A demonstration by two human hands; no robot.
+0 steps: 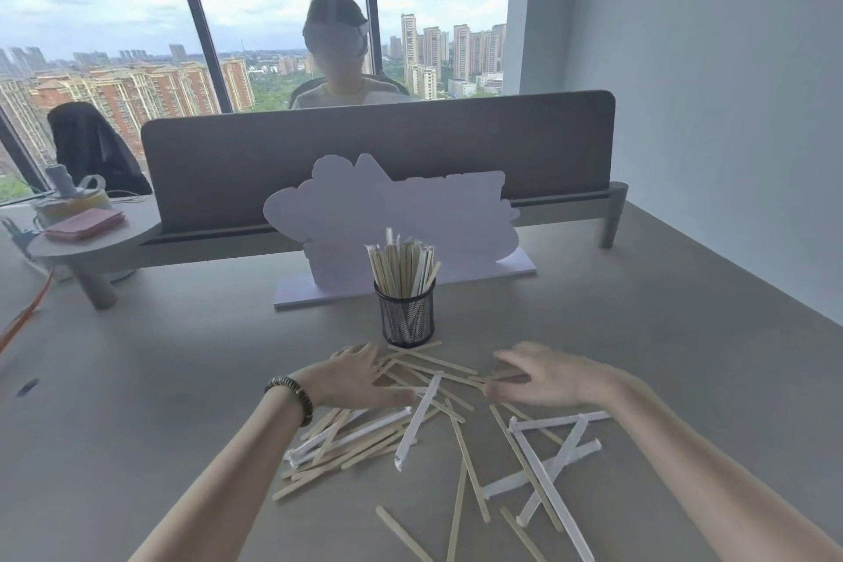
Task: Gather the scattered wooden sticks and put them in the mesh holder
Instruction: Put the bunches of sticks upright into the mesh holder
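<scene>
A black mesh holder (407, 319) stands upright on the grey table, holding several wooden sticks on end. In front of it lies a heap of scattered wooden sticks (429, 374), some bare, some in white paper wrappers (417, 422). More sticks lie nearer me, to the left (346, 447) and to the right (547, 461). My left hand (353, 379) rests flat on the heap's left side, fingers spread. On the heap's right side is my right hand (543, 381), blurred, palm down, fingers apart. Neither hand holds a stick.
A white cut-out sign (392, 214) on a flat base stands just behind the holder. A grey desk divider (378, 141) runs across the back, with a person seated beyond it. A small round shelf (91, 242) with items sits at the left. The wall is on the right.
</scene>
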